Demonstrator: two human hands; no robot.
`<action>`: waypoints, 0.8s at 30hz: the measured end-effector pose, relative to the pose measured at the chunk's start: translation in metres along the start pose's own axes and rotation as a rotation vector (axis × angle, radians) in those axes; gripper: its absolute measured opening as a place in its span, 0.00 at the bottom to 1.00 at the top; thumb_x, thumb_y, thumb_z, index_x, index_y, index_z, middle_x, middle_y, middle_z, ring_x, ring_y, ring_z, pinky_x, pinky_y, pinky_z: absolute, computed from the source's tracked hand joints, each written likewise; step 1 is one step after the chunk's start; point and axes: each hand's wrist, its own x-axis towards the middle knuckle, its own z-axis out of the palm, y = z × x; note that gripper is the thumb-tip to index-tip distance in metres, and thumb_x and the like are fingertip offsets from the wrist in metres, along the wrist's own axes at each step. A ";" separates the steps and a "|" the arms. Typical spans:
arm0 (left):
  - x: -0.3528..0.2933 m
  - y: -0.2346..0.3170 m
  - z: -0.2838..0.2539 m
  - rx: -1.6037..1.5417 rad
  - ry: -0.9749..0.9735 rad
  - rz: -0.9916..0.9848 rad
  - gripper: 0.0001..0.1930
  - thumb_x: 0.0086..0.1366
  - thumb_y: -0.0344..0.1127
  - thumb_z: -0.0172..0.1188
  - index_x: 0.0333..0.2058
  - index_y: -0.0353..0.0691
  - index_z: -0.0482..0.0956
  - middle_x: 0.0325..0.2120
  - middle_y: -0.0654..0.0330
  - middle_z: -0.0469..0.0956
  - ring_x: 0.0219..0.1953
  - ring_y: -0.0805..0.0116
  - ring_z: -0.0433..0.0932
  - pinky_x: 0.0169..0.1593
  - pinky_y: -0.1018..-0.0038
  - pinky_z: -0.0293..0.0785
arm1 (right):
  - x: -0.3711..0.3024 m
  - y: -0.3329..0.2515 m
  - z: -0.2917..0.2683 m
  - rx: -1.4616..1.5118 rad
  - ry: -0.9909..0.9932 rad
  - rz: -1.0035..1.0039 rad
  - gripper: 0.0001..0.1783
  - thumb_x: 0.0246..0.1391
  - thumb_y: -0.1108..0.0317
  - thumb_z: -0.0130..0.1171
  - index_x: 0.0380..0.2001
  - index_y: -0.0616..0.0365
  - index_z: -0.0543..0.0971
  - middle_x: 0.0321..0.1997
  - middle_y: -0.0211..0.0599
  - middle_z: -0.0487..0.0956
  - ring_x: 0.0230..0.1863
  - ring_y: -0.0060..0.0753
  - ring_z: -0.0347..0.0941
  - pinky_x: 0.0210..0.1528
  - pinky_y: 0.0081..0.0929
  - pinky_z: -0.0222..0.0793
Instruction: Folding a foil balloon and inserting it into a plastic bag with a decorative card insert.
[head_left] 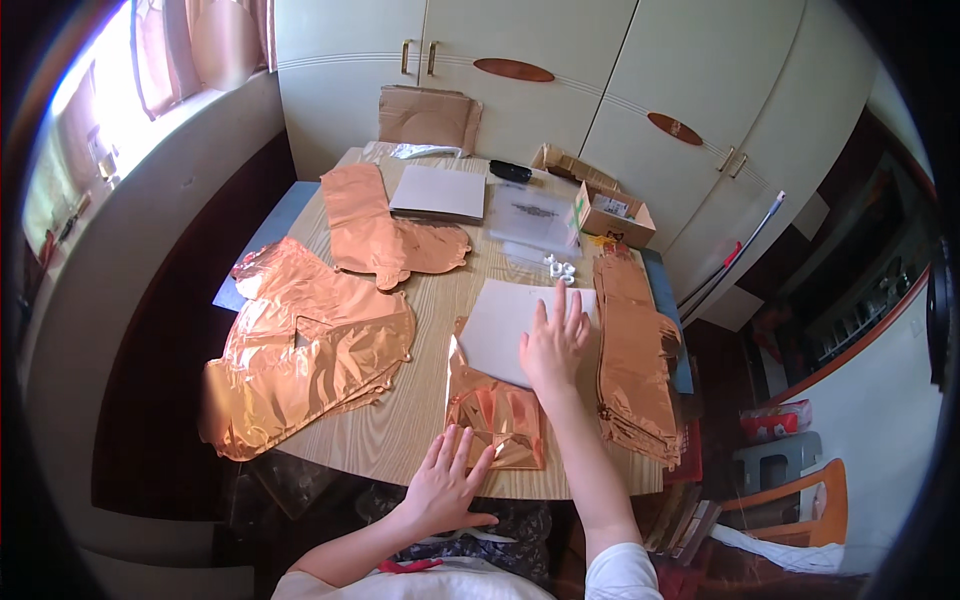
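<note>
Pressing white board (494,330) onto copper-coloured foil sheet (505,402) near bench's (430,365) front edge with right hand (554,348) spread, resting left hand (450,485), also spread, on the foil. Seemingly flattening; likely needing steady pressure next.

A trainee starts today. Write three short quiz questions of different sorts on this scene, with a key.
1. Which hand is spread over the white rectangular sheet?
2. True or false: the small white ring-shaped pieces lie nearer the person than the black oblong case.
3. The left hand is at which part of the shiny copper-coloured foil partly under that sheet? A: near left. B: far right.

Key:
1. Right hand.
2. True.
3. A.
</note>
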 end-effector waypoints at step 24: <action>-0.001 -0.002 -0.002 -0.025 0.003 -0.002 0.54 0.51 0.73 0.58 0.67 0.40 0.56 0.64 0.34 0.56 0.68 0.32 0.50 0.69 0.48 0.46 | 0.009 -0.061 0.045 0.690 -0.747 0.099 0.12 0.47 0.49 0.66 0.32 0.39 0.86 0.40 0.27 0.81 0.53 0.43 0.67 0.56 0.52 0.54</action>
